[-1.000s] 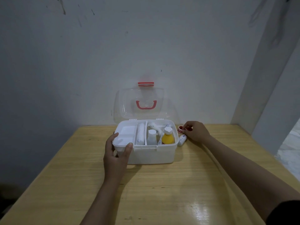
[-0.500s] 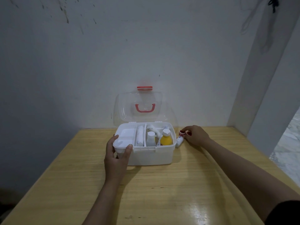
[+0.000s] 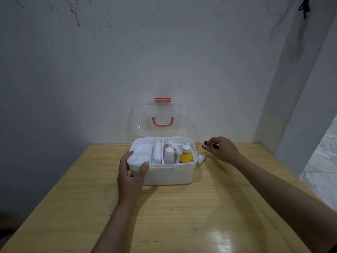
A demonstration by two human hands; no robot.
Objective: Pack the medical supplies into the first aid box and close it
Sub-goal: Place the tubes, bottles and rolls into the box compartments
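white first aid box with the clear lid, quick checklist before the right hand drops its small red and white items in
1. Clear hinged lid stands open: ok.
2. Left hand steadies the white plastic first aid box at its front left corner: ok.
3. Right hand holds the small red and white round items: ok.
4. Room in the right compartment beside the yellow bottle: cannot tell.
5. All supplies packed: not ok, a small white roll lies on the wooden table.
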